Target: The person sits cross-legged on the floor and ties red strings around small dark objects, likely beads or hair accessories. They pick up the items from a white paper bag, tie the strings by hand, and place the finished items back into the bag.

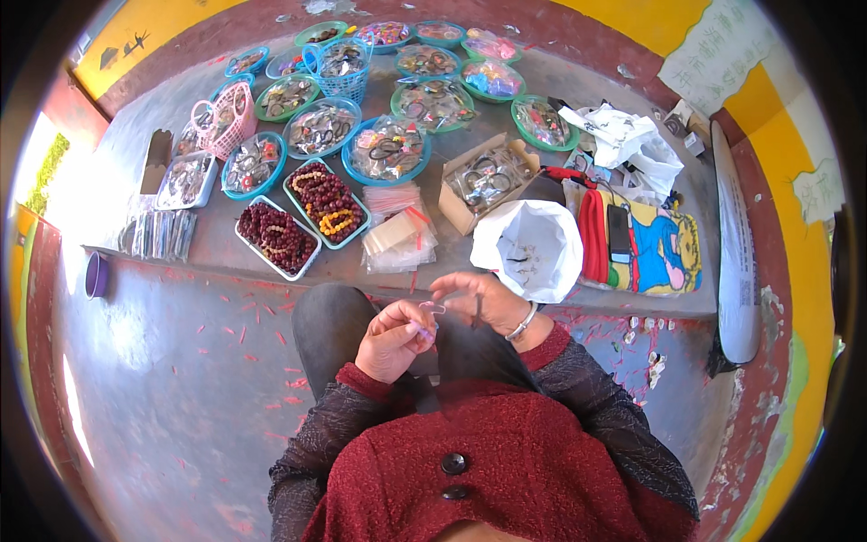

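Observation:
My left hand (390, 343), above my lap, is closed in a pinch on a small pale purple piece (421, 331). A thin whitish loop (436, 308) sticks up from this piece towards my other hand. Close by on the right, my right hand (488, 301) wears a silver bangle (522, 322); its fingers are stretched out and apart, beside the loop. Below that palm shows a dark, blurred strip, too smeared to name. Just past my right hand stands a white bag (567, 242), its mouth open, with a few small metallic pieces inside.
On the raised platform sit trays of dark red beads (273, 237), clear plastic bags (397, 250), a cardboard box (459, 208) of packed pieces and several baskets of small packets. A phone (619, 233) lies on a colourful cloth (670, 248) at right. Red scraps litter the floor.

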Action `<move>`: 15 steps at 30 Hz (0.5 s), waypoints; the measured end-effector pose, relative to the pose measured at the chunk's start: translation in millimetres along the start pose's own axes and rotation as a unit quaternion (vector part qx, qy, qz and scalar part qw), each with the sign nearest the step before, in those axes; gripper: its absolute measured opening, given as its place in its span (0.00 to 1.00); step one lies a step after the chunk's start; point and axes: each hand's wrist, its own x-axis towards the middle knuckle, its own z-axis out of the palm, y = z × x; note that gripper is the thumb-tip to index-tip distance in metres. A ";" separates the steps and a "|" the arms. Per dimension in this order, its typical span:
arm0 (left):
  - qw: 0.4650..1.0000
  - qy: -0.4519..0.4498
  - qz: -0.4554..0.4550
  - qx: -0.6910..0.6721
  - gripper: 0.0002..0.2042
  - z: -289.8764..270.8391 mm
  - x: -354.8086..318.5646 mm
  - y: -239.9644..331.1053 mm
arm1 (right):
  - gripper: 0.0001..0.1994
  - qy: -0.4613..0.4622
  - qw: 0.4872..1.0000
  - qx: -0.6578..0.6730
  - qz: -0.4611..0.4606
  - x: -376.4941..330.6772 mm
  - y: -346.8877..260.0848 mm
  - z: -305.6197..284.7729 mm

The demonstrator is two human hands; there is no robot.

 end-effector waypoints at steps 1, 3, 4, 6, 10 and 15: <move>0.999 -0.028 0.002 -0.035 0.05 3.0 0.3 2.6 | 0.14 -0.025 0.999 0.025 0.009 1.1 2.6 4.2; 0.998 -0.039 0.003 -0.047 0.06 4.6 1.5 4.2 | 0.15 -0.075 0.994 0.073 0.026 2.5 6.6 10.5; 0.998 -0.041 0.002 -0.050 0.06 3.4 2.0 4.7 | 0.15 -0.101 0.990 0.097 0.035 2.6 7.7 11.4; 0.997 -0.043 -0.001 -0.056 0.06 1.9 2.7 4.3 | 0.15 -0.093 0.989 0.112 0.027 3.2 9.4 9.8; 0.998 -0.014 -0.013 -0.061 0.06 0.2 2.5 2.9 | 0.13 -0.086 0.987 0.129 0.036 4.9 12.4 7.4; 0.998 0.042 -0.039 -0.035 0.04 0.5 1.9 2.4 | 0.12 -0.066 0.987 0.149 0.012 5.4 8.6 10.3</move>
